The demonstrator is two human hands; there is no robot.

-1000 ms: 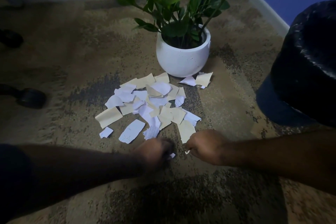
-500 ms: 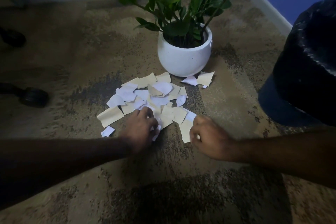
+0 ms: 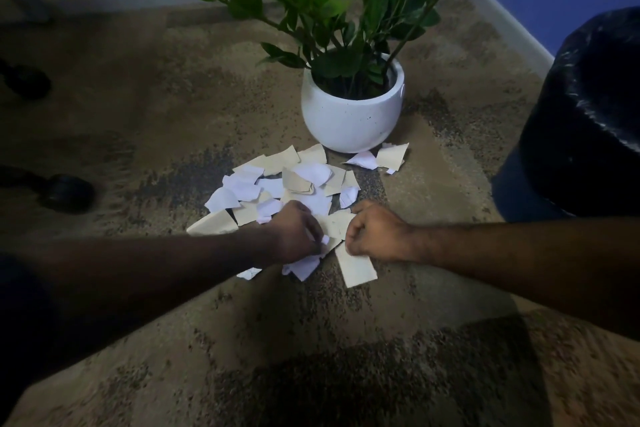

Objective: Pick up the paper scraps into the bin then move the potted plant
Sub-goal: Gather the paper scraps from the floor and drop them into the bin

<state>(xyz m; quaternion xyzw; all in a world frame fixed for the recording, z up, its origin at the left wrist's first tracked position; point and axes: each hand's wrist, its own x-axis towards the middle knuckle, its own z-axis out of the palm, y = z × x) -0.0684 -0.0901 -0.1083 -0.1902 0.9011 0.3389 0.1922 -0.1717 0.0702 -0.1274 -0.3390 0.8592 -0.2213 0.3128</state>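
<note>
The bin (image 3: 588, 114), lined with a black bag, stands at three o'clock of the scraps, well apart; it looks light and its wide mouth should take handfuls easily. The potted plant (image 3: 349, 107) sits at twelve o'clock, its white pot touching the far scraps; it is likely heavy and breakable, best gripped low round the pot with both hands, never by the stems. The paper scraps (image 3: 298, 184) lie heaped on the carpet (image 3: 346, 340); they are thin, limp and apt to slip, so better bunched than pinched singly. The left hand (image 3: 294, 232) has its fingers curled on white scraps; the right hand (image 3: 374, 232) is fisted over a tan piece, though whether it grips it I cannot tell.
</note>
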